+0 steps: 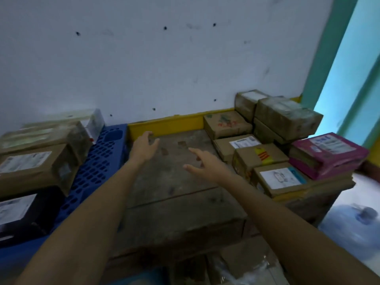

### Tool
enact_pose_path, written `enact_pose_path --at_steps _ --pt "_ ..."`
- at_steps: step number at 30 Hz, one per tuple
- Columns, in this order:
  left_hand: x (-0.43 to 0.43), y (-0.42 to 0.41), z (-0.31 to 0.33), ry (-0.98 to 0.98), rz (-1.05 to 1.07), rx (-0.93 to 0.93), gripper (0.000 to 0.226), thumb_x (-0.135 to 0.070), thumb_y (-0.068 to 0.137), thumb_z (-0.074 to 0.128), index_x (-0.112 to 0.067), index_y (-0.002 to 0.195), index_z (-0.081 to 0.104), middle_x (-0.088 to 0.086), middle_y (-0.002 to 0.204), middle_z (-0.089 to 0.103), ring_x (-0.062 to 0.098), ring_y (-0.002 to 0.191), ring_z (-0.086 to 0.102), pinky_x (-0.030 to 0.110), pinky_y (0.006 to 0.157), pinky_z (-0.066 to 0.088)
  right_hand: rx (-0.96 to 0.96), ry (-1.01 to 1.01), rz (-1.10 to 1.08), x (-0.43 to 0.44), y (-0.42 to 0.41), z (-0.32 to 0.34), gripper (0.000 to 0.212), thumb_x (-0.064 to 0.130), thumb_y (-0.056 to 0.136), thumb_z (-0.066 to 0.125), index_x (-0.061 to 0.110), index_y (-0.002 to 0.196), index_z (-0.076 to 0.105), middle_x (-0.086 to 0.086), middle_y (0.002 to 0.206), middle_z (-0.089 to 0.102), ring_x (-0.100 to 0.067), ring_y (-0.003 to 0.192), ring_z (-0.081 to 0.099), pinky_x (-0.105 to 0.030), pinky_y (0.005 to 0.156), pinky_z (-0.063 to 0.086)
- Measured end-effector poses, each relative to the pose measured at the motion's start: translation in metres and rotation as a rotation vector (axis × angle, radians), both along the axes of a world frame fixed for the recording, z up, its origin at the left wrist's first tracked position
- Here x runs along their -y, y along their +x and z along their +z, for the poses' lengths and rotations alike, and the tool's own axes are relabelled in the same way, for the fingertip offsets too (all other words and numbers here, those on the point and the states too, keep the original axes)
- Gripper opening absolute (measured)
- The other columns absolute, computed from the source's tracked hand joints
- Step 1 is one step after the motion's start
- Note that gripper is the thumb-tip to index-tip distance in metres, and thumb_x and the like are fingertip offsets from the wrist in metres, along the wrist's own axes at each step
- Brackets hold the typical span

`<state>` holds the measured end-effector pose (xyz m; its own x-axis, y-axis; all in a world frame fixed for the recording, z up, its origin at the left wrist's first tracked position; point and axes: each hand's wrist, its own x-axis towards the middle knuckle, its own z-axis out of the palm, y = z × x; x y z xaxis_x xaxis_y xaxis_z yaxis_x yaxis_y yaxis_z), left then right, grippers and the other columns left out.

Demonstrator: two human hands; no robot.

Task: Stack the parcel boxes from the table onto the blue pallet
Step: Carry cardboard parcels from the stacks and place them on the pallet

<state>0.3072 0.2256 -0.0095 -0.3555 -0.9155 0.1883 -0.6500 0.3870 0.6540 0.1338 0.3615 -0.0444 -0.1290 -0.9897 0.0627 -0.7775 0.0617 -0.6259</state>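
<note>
Hovering over bare tabletop (174, 182): left hand (145, 146) and right hand (202, 165) both empty, fingers spread wide. Remaining parcel boxes (259, 155) are clustered at the tabletop's right end, some stacked. Placed boxes (35, 167) sit on the blue pallet (98, 161), left. Risk: pulling a lower box first likely tips the pink parcel (327, 155) off the right edge. One-handed grabs may slip.

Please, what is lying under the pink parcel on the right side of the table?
The pink parcel rests on a flat brown box, of which only the near edge shows. Its top and any label are covered.
</note>
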Motion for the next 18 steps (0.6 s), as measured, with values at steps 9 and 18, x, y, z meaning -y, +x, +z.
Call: enact_pose_path --at_steps 9,18 --pt "0.067 -0.196 -0.008 0.052 -0.127 -0.082 0.049 -0.028 0.097 0.044 -0.006 0.14 0.036 0.021 0.136 0.047 0.034 0.126 0.043 0.038 0.101 0.037 -0.048 -0.038 -0.245 0.025 -0.164 0.013 0.069 0.063 0.084 0.047 0.04 0.144 0.022 -0.005 0.144 0.034 -0.025 0.121 0.047 -0.039 0.095 0.046" --pt "0.113 -0.349 -0.003 0.04 -0.216 -0.076 0.049 -0.032 0.097 0.04 -0.014 0.142 0.032 0.019 0.143 0.038 0.032 0.121 0.047 0.029 0.085 0.038 -0.103 -0.121 -0.399 0.062 -0.296 0.036 0.07 0.063 0.085 0.047 0.035 0.145 0.024 -0.006 0.143 0.031 -0.02 0.112 0.049 -0.032 0.088 0.043"
